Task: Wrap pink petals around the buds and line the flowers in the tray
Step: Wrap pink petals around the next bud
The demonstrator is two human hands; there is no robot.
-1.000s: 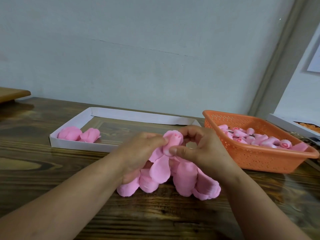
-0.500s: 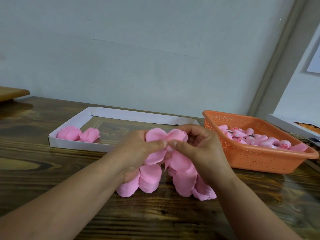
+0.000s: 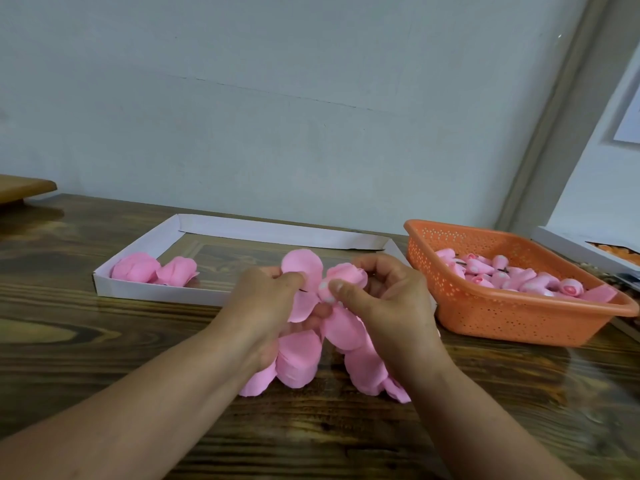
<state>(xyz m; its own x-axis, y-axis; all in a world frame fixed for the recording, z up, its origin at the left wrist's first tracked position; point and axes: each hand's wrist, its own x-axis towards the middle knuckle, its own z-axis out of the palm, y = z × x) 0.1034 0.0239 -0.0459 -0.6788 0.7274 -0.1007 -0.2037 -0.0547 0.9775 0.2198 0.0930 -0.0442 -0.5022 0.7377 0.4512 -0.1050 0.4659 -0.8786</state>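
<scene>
1. The bud point(image 3: 341, 279) sits between the two hands, above the middle of the wooden bench point(image 3: 86, 341), just in front of the tray's near edge.
2. The right hand point(image 3: 388, 299) pinches the bud between thumb and curled fingers.
3. The left hand point(image 3: 266, 299) has its fingers curled round a strip of joined pink petals point(image 3: 301, 271); one petal stands up above its thumb, touching the bud's left side.
4. The rest of the petals hang below both hands, the lowest ones reaching the bench toward its near edge.
5. Bare wood lies along the bench's left side and near edge.
6. The white tray point(image 3: 166, 294) lies toward the far edge; two finished flowers point(image 3: 152, 270) sit side by side in its near-left corner, touching each other.
7. The orange basket point(image 3: 512, 317) stands at the right, beside the tray, holding a heap of pink buds point(image 3: 502, 275).
</scene>
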